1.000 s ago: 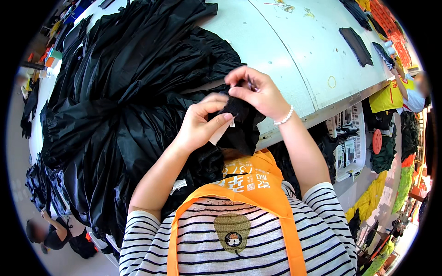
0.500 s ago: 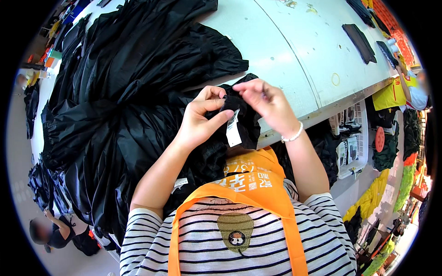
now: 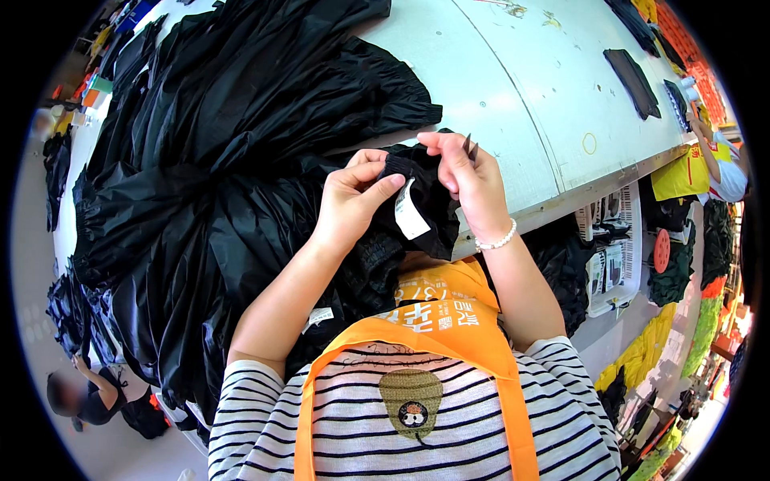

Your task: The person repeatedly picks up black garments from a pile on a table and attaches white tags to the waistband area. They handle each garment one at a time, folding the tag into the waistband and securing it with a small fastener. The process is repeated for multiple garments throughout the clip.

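Observation:
My left hand [image 3: 353, 196] pinches the gathered elastic edge of a black garment [image 3: 437, 228] between thumb and fingers. A white label [image 3: 410, 210] hangs from that garment just below my left thumb. My right hand [image 3: 469, 180], with a beaded bracelet on its wrist, is closed around small dark thread snips [image 3: 471, 149]. Only their two pointed tips show above the fingers; the rest is hidden in the hand. The right hand is close to the garment's far edge, and I cannot tell whether it touches the cloth.
A large heap of black garments [image 3: 200, 184] covers the table's left side. The pale table [image 3: 513, 104] has a raised front edge on the right. Below that edge stands a white basket [image 3: 630, 264]. Folded dark cloth [image 3: 631, 82] lies far right. Other people are at both sides.
My right hand has turned and drawn slightly back, so the dark tips now show upright. The left hand keeps its pinch, and the label has swung a little.

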### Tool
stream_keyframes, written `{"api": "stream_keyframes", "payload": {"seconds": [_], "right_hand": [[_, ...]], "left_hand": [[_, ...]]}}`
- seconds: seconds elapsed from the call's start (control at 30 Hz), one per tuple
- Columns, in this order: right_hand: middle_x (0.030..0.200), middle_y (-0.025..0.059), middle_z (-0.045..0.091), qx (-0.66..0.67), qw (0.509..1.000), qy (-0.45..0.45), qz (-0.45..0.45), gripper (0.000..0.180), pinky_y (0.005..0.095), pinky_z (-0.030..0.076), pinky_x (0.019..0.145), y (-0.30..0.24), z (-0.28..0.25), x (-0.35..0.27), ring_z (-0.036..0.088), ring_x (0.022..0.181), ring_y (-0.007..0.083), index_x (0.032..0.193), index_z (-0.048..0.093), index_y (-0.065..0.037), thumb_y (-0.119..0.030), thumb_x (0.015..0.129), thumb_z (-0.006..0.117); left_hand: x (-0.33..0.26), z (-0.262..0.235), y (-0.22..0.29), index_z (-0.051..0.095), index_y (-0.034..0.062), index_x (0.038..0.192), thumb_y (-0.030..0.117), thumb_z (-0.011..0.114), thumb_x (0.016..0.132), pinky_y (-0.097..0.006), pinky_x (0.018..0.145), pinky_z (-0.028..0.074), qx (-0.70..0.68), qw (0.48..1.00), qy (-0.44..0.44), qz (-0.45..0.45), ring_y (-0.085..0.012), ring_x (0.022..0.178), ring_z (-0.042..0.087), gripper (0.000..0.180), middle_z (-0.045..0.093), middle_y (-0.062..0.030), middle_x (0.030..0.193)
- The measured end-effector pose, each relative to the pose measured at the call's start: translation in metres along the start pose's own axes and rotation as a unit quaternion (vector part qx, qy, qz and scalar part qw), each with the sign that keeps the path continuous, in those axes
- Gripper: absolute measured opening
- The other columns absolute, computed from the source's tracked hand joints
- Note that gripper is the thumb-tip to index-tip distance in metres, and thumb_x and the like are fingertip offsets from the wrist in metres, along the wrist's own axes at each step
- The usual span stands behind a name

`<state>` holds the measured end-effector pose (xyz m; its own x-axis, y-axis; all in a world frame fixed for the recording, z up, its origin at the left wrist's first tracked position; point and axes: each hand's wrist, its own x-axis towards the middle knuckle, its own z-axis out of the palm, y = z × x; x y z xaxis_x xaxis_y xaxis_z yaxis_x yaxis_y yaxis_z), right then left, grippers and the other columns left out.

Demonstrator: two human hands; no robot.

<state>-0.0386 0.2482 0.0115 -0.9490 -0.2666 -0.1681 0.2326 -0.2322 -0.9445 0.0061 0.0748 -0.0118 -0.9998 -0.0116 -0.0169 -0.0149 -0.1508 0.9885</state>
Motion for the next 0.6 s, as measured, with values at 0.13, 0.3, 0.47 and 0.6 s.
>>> {"api": "stream_keyframes", "payload": {"seconds": [0.13, 0.3, 0.47, 0.6], "right_hand": [[0.079, -0.0023, 0.059, -0.18, 0.97, -0.033, -0.163, 0.007, 0.0172, 0.036, 0.052, 0.013, 0.004, -0.001, 0.042, 0.057, 0.0016, 0.082, 0.066, -0.003, -0.001, 0.078, 0.07], [0.076, -0.0017, 0.057, -0.14, 0.981, -0.014, -0.135, 0.008, 0.0177, 0.039, 0.057, 0.017, 0.004, -0.001, 0.048, 0.062, 0.0028, 0.08, 0.061, -0.001, -0.005, 0.082, 0.068], [0.087, 0.0048, 0.053, -0.248, 0.957, -0.02, -0.15, 0.018, 0.0253, 0.044, 0.067, 0.014, -0.01, -0.012, 0.052, 0.072, 0.0122, 0.104, 0.049, -0.002, -0.009, 0.09, 0.058], [0.094, 0.011, 0.052, -0.335, 0.919, -0.04, -0.204, 0.023, 0.0327, 0.046, 0.074, 0.019, -0.02, -0.015, 0.055, 0.079, 0.0231, 0.11, 0.044, -0.003, -0.009, 0.091, 0.055]], "left_hand": [[0.0, -0.001, -0.006, 0.068, -0.0027, 0.094, 0.001, 0.069, 0.079, -0.02, 0.077, 0.041, 0.069, 0.997, -0.018, 0.033, -0.0095, 0.089, 0.051, 0.016, 0.056, -0.0039, 0.098], [0.0, 0.001, -0.002, 0.067, -0.0036, 0.092, 0.002, 0.07, 0.078, -0.021, 0.075, 0.039, 0.077, 0.995, -0.031, 0.058, -0.0099, 0.089, 0.05, 0.015, 0.055, -0.0043, 0.098], [-0.002, -0.006, -0.006, 0.067, -0.004, 0.096, -0.001, 0.06, 0.085, -0.023, 0.09, 0.038, -0.047, 0.999, -0.002, -0.002, -0.0118, 0.1, 0.051, 0.014, 0.053, -0.0024, 0.108], [-0.001, -0.004, -0.006, 0.068, -0.0033, 0.096, -0.001, 0.06, 0.084, -0.023, 0.09, 0.038, -0.068, 0.998, 0.001, -0.01, -0.0113, 0.101, 0.051, 0.014, 0.053, -0.0026, 0.11]]}}
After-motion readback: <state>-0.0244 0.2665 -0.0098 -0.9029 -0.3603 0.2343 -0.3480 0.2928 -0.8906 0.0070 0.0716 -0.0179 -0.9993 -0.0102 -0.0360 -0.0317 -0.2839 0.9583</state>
